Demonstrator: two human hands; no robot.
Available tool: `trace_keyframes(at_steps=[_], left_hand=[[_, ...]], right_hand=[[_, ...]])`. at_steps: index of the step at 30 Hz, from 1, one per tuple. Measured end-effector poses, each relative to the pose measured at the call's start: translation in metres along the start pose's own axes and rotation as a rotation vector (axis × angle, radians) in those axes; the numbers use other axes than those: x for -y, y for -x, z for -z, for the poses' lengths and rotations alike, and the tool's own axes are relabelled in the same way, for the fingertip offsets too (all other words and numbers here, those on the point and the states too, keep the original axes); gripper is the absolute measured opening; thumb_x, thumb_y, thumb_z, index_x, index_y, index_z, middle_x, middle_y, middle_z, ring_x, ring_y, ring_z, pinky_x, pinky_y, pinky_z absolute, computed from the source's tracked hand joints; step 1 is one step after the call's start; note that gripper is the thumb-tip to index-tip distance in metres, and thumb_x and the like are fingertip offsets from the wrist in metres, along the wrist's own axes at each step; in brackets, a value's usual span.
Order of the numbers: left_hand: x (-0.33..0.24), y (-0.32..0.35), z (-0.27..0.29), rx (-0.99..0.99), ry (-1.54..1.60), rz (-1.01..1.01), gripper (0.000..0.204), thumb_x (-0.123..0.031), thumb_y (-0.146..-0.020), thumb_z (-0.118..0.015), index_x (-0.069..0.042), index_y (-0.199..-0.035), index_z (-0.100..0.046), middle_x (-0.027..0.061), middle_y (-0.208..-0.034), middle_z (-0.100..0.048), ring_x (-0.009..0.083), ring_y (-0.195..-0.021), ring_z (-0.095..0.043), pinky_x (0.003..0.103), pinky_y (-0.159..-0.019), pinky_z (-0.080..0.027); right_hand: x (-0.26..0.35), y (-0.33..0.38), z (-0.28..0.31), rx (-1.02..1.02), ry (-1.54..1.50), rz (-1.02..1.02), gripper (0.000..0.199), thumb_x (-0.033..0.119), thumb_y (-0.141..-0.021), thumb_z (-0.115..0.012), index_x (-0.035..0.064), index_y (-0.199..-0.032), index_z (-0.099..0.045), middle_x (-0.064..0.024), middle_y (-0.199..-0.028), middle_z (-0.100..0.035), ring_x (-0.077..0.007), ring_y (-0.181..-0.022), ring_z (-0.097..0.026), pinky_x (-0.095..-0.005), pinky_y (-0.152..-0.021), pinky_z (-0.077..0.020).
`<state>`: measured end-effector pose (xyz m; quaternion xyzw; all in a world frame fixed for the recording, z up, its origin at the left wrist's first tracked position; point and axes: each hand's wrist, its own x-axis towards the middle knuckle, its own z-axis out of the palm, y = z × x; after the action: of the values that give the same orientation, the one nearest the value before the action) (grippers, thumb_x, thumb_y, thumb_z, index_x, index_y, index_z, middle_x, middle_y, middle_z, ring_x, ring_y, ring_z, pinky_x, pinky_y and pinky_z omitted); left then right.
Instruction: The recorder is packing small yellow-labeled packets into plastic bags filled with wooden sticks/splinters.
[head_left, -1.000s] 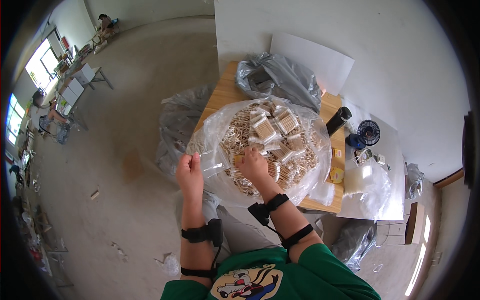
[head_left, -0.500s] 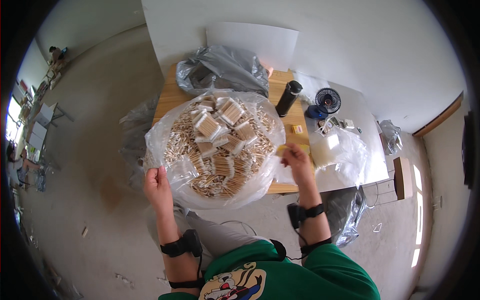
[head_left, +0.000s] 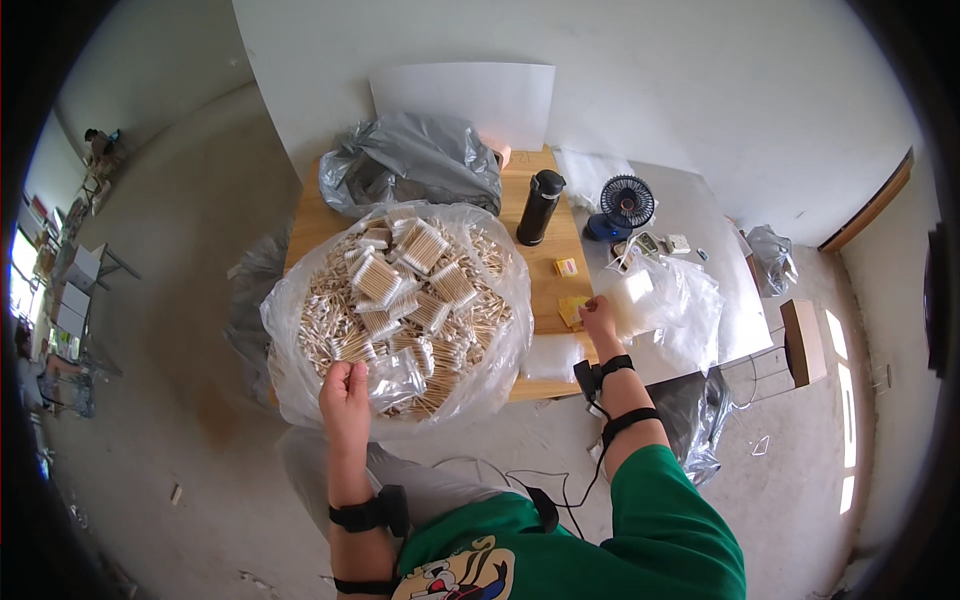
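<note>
A big clear plastic bag (head_left: 505,375), its mouth spread wide, holds a heap of cotton swabs (head_left: 325,325). Several square bundles of swabs (head_left: 420,245) lie on top. My left hand (head_left: 345,395), at the near edge of the heap, pinches a small clear plastic pouch (head_left: 398,376); what the pouch contains is hard to see. My right hand (head_left: 600,322) reaches to the table's right side. Its fingers are closed at the edge of yellow cards (head_left: 572,311), seemingly gripping one; the fingertips are partly hidden.
On the wooden table (head_left: 520,190) stand a black bottle (head_left: 540,208), a small yellow box (head_left: 566,267) and a stack of clear pouches (head_left: 553,357). A grey plastic bag (head_left: 415,160) lies behind. Rightward are a fan (head_left: 627,203) and clear plastic bags (head_left: 690,310).
My right hand has moved right, from beside the big bag with a yellow card to the yellow cards on the table. My left hand has come inward with the pouch. The view has shifted.
</note>
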<state>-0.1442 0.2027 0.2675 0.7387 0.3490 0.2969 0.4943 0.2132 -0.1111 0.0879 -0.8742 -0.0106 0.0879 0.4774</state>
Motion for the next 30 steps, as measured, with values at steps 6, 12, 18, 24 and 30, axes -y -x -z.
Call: trace_keyframes(at_steps=[6,12,18,24,30], left_hand=[[-0.008,0.004,-0.013,0.029,0.021,0.016,0.022,-0.016,-0.090,-0.059,-0.002,-0.076,-0.050,-0.0014,-0.062,-0.043,0.0069,-0.057,-0.036,0.024,-0.051,-0.033],[-0.038,0.012,-0.057,0.265,0.131,-0.015,0.020,-0.017,-0.089,-0.060,-0.002,-0.077,-0.053,-0.0009,-0.060,-0.045,0.0074,-0.055,-0.039,0.024,-0.050,-0.034],[-0.042,0.033,-0.099,0.429,0.055,-0.064,0.020,-0.017,-0.088,-0.061,-0.001,-0.079,-0.055,0.0051,-0.059,-0.051,0.0098,-0.053,-0.044,0.026,-0.049,-0.037],[-0.021,0.022,-0.084,0.278,-0.115,-0.085,0.020,-0.020,-0.087,-0.062,-0.003,-0.079,-0.056,0.0106,-0.059,-0.054,0.0210,-0.049,-0.049,0.032,-0.050,-0.041],[0.007,-0.018,-0.035,0.063,-0.321,-0.229,0.015,-0.015,-0.084,-0.063,-0.004,-0.092,-0.056,0.0155,-0.086,-0.060,0.0314,-0.075,-0.059,0.038,-0.064,-0.046]], right_hand=[[0.014,0.016,-0.013,-0.317,0.575,0.158,0.025,0.017,-0.074,-0.069,0.0035,-0.089,-0.054,-0.0121,-0.074,-0.059,-0.0306,-0.073,-0.059,-0.0387,-0.068,-0.0478],[0.108,0.106,0.012,0.110,-0.460,0.148,0.016,0.018,-0.088,-0.059,0.0033,-0.092,-0.054,-0.0026,-0.069,-0.057,-0.0115,-0.060,-0.055,-0.0246,-0.055,-0.0450],[0.156,0.217,0.008,0.742,-0.806,0.155,0.031,0.013,-0.089,-0.059,0.0049,-0.115,-0.045,-0.0016,-0.081,-0.059,-0.0103,-0.070,-0.057,-0.0235,-0.061,-0.0452],[0.100,0.177,0.025,0.291,-0.698,0.030,0.031,0.000,-0.083,-0.057,0.0044,-0.112,-0.048,-0.0014,-0.075,-0.057,-0.0078,-0.061,-0.051,-0.0204,-0.053,-0.0414],[0.027,0.113,0.020,0.003,0.187,0.152,0.037,0.008,-0.074,-0.063,0.0087,-0.109,-0.052,-0.0104,-0.075,-0.058,-0.0232,-0.067,-0.057,-0.0364,-0.062,-0.0461]])
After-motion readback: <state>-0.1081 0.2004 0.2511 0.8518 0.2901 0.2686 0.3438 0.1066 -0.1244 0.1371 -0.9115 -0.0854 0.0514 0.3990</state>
